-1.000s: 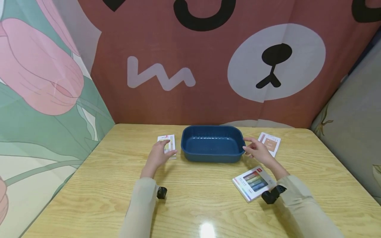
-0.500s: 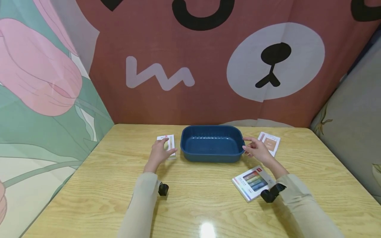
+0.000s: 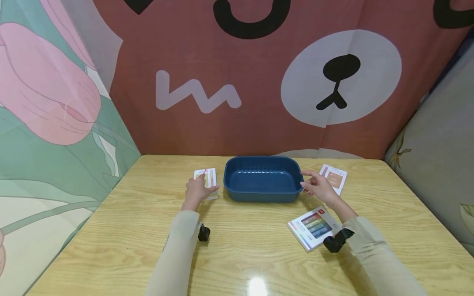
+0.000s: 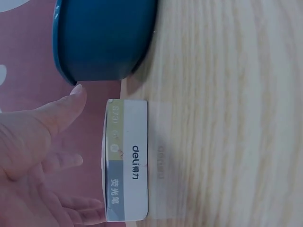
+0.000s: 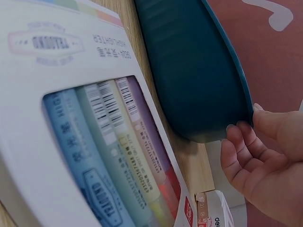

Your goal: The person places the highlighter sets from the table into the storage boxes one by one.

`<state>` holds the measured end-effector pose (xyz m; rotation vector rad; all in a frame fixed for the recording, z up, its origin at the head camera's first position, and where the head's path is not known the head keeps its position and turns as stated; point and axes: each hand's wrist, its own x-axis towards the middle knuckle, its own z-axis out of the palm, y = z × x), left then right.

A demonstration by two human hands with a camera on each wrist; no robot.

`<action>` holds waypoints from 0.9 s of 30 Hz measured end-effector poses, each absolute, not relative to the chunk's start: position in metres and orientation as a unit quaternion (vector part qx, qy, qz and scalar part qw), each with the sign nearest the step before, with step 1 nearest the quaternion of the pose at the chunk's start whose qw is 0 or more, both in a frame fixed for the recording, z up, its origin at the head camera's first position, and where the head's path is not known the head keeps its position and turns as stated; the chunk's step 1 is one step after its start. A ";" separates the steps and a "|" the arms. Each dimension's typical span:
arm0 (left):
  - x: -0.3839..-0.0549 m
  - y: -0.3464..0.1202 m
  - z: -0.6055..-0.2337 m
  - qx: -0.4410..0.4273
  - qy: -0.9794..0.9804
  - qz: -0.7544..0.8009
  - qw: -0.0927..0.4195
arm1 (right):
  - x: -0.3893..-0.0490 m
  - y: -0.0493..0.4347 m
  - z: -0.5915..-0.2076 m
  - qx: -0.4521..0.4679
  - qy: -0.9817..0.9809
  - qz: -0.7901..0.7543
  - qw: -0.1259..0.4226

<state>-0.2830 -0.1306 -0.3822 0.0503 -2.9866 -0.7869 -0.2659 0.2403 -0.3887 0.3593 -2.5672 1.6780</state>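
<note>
My left hand (image 3: 196, 190) hovers over a white deli box (image 3: 212, 181) lying flat on the table. Its fingers are spread and loosely bent. In the left wrist view the thumb stands apart from the box's end, while other fingertips are at its edge; whether they touch is unclear. Right of that box stands a dark blue plastic bin (image 3: 262, 197), with nothing seen inside. My right hand (image 3: 320, 188) holds the bin's right side. The right wrist view shows the thumb (image 5: 265, 118) at the rim and curled fingers (image 5: 236, 146) against the outer wall.
A box of highlighters (image 3: 314, 228) with a clear window lies under my right forearm. Behind the right hand is another white box (image 3: 335, 179) with a brown panel. A printed cloth (image 3: 200, 131) hangs behind the table's far edge.
My left hand has shifted slightly over the deli box, its forearm swinging a little rightward. The right hand stays at the bin's side. The boxes and bin stand as before.
</note>
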 end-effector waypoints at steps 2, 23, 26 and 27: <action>-0.284 -0.130 -0.383 0.021 -0.967 -0.253 0.016 | -0.266 0.240 -0.389 0.116 -0.828 0.547 0.026; -0.286 -0.126 -0.395 0.099 -0.968 -0.230 0.015 | -0.264 0.238 -0.387 0.113 -0.838 0.533 0.024; -0.286 -0.124 -0.393 0.107 -0.965 -0.239 0.022 | -0.265 0.239 -0.388 0.118 -0.840 0.529 0.025; -0.285 -0.124 -0.393 0.110 -0.963 -0.244 0.024 | -0.265 0.239 -0.388 0.119 -0.840 0.528 0.025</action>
